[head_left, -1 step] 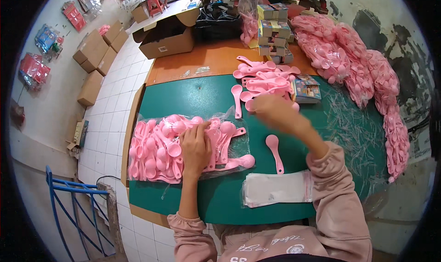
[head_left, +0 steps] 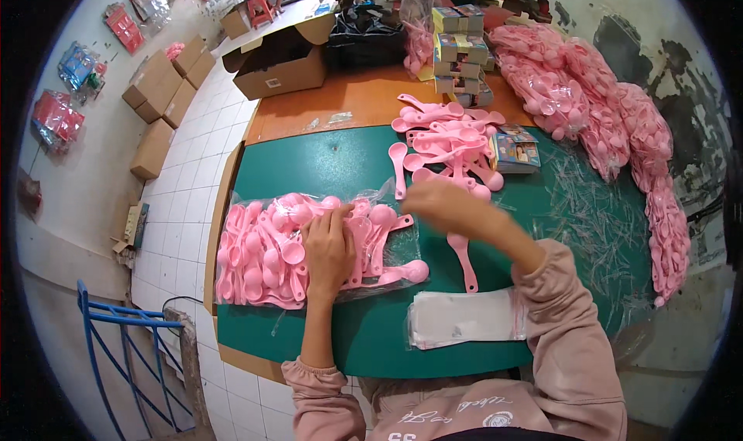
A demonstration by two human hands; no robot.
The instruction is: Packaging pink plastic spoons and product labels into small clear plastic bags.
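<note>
Pink plastic measuring spoons fill a clear plastic bag (head_left: 404, 249) lying on the table's left half, some poking out at its right end. My left hand (head_left: 329, 244) rests on the bag with bent fingers gripping its film over the spoons. Smeared by motion, my right hand (head_left: 449, 207) hovers at the near edge of a loose pile of pink spoons (head_left: 453, 139); its fingers are curled under, and what they hold, if anything, is hidden. One single spoon (head_left: 463, 264) lies below that hand, its bowl partly covered by it. Nearer me is a stack of clear plastic sleeves (head_left: 468, 317).
Small printed cards (head_left: 515, 148) sit right of the pile, with bundled card stacks (head_left: 461, 50) behind. Long bags of pink spoons (head_left: 604, 108) line the right edge. Clear plastic scraps (head_left: 592, 217) litter the green table (head_left: 309, 158). An open cardboard box (head_left: 282, 73) stands at the back left.
My right hand has shifted slightly left and toward me, from over the pile to its near edge, now covering part of the single spoon. My left hand stays in place.
</note>
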